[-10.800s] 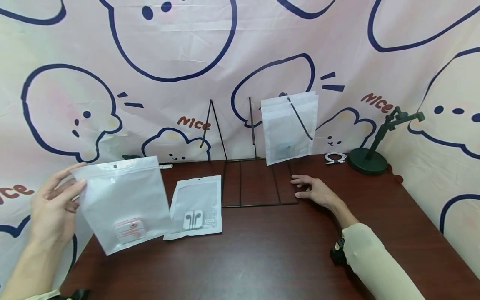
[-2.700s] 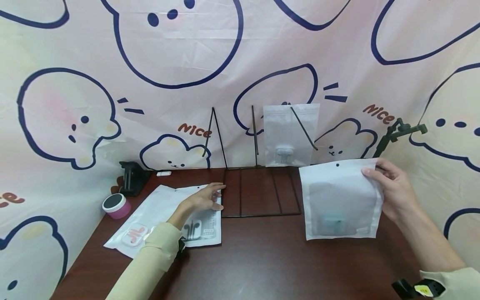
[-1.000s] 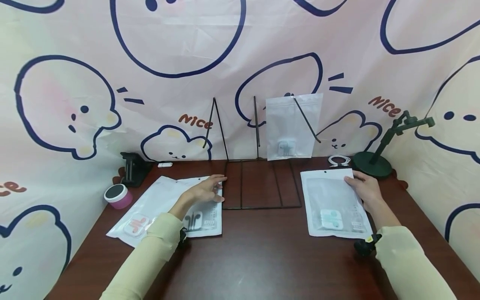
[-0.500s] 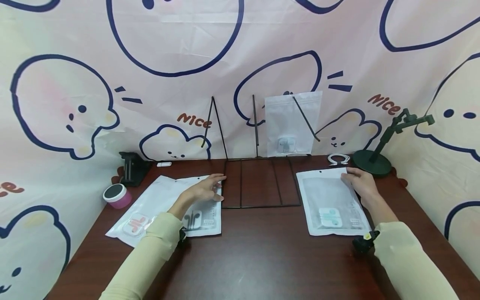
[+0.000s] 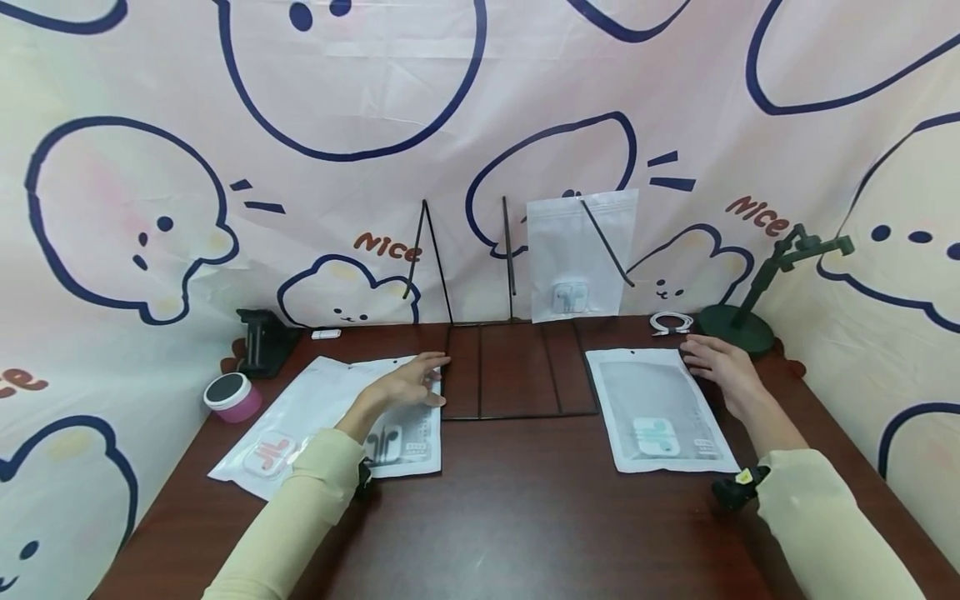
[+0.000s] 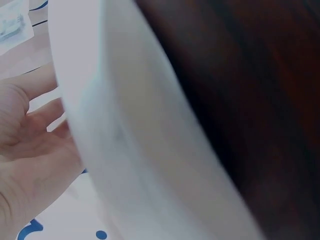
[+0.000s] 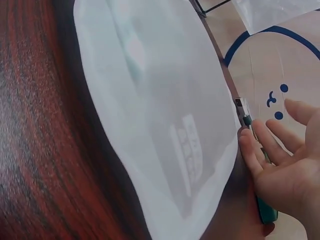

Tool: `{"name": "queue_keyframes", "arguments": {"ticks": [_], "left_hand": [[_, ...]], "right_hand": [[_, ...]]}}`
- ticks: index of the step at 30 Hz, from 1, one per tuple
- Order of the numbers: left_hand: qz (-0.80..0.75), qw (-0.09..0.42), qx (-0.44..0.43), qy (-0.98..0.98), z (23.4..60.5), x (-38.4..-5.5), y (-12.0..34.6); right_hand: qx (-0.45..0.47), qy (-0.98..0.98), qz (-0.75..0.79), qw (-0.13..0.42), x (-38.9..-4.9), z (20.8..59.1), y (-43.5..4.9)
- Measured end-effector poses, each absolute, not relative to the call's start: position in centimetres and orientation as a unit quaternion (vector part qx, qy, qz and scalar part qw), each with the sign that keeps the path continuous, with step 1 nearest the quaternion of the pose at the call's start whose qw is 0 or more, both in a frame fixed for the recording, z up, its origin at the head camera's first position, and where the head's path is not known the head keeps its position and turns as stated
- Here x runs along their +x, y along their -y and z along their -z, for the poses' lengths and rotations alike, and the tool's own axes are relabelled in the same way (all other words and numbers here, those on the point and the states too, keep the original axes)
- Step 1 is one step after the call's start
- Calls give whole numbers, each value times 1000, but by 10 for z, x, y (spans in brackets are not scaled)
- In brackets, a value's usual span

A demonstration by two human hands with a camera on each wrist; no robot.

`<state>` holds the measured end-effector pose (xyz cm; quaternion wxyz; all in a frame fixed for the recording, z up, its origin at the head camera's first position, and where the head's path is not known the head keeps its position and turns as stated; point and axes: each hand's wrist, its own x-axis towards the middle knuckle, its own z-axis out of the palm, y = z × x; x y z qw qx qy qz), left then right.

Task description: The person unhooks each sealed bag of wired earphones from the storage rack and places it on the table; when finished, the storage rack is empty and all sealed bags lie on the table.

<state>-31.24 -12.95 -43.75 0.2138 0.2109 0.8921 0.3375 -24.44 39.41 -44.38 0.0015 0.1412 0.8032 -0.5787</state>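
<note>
Our right hand (image 5: 726,372), loose and gripping nothing, is the nearer to the teal-marked pouch (image 5: 651,397) at its left, whose long axis points away from us.

a curtained-off work nook, shown by cartoon-printed cloth (image 5: 360,92) around a dark wood-grain table (image 5: 510,508).
</note>
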Motion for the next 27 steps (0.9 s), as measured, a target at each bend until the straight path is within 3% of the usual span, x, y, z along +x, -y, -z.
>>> {"name": "queue_keyframes", "arguments": {"ticks": [9, 27], "left_hand": [[-336, 211, 215, -892, 438, -314, 131], [-343, 212, 217, -889, 439, -315, 130]], "right_hand": [[81, -790, 608, -21, -249, 415, -386], [6, -783, 618, -64, -283, 322, -347]]}}
